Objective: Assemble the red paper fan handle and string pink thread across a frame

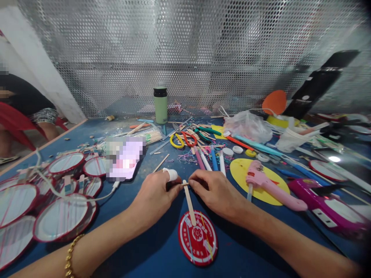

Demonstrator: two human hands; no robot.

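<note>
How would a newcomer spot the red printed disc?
On the blue table, find where the left hand and right hand nearly meet. From there a wooden stick leads down to the disc. Its red, white-lettered face sets it apart from the pale-faced discs at left.

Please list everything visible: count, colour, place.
red disc: 1, red, front
flat stick: 1, pale, on disc
short stick: 1, pale, between hands
rimmed discs: several, white, mostly left
phone: 1, lilac screen, left
bottle: 1, green, back
glue gun: 1, pink, right
device: 1, purple, right
table: 1, blue, below
mesh: 1, silver, behind
clutter: uncounted, mixed, centre and right
person: 1, black top, left
left hand: 1, white wrap, centre
right hand: 1, bare, centre
</note>
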